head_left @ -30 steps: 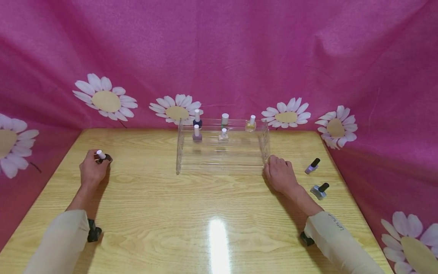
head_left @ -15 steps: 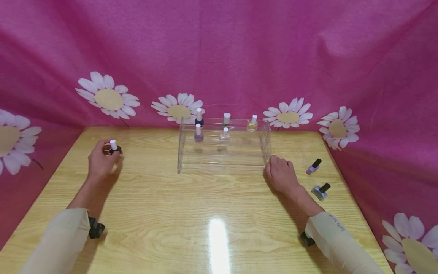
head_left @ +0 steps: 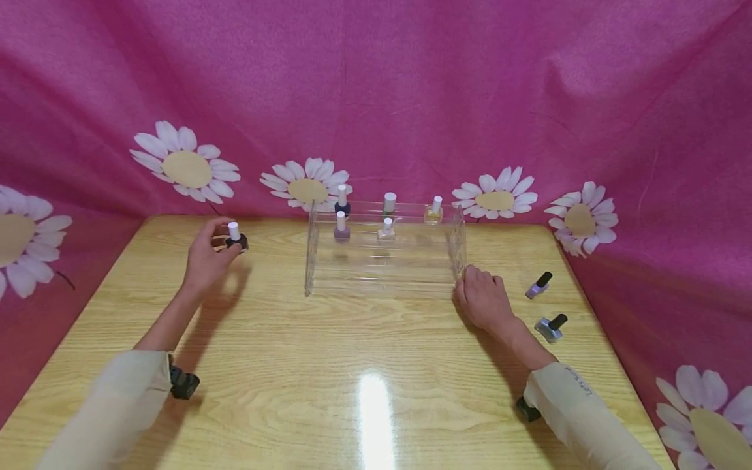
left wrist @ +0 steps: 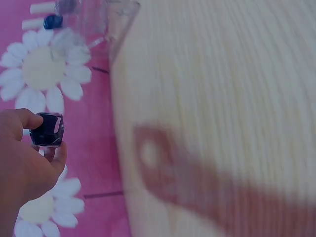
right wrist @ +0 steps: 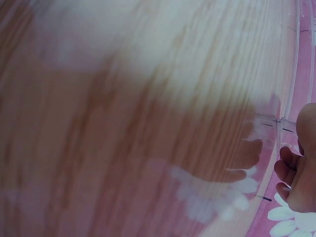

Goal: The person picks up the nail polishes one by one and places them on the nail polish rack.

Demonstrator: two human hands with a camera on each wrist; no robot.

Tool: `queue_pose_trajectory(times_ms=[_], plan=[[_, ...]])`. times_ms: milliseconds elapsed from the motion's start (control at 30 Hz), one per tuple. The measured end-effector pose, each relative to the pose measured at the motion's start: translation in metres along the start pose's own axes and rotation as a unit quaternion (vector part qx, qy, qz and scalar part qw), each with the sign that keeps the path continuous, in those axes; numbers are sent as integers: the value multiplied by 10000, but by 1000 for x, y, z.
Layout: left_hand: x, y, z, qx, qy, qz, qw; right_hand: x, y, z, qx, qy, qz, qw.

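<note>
My left hand (head_left: 204,261) pinches a dark nail polish bottle (head_left: 237,243) with a white cap between thumb and fingers. It is raised over the left part of the table, left of the clear stepped rack (head_left: 309,264). In the left wrist view the base of the dark bottle (left wrist: 48,131) faces the camera. My right hand (head_left: 484,300), its fingers curled, holds the front right corner of the rack. In the right wrist view the right hand (right wrist: 301,173) is partly cut off by the frame edge. Nail polish bottles stand on the rack's two upper steps, such as a mauve one (head_left: 341,232).
Right of my right hand, a lilac nail polish bottle (head_left: 537,288) and a grey-blue one (head_left: 548,329), both black-capped, lie on the wooden table (head_left: 294,365). A pink cloth (head_left: 399,98) with daisies hangs behind and at both sides.
My left hand has lifted the dark bottle and carried it rightward and farther back, nearer the rack. My right hand has stayed at the rack's corner.
</note>
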State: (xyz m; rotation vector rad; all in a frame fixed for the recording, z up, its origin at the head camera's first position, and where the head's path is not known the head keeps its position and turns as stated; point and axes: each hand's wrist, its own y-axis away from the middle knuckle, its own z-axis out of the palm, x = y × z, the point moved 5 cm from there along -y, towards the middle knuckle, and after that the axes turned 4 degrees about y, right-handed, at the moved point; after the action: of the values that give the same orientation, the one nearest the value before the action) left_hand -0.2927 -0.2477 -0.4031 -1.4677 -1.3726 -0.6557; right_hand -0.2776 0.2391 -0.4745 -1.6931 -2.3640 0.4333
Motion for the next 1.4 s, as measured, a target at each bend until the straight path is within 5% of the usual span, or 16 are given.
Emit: queue_pose_trajectory(times_ms=[233, 600, 933, 1400], plan=[[41, 6, 20, -302, 642, 146, 9974, 0, 0, -1, -44, 13, 12, 10000], [46, 0, 54, -839, 1139, 273, 9896, -1, -1, -2, -48, -13, 44, 10000], [94, 8, 80, -1268, 1467, 461, 9799, -1, -1, -2, -53, -50, 63, 10000], [132, 8, 135, -1962, 1938, 780, 9581, 1, -1, 0, -236, -62, 139, 9996]])
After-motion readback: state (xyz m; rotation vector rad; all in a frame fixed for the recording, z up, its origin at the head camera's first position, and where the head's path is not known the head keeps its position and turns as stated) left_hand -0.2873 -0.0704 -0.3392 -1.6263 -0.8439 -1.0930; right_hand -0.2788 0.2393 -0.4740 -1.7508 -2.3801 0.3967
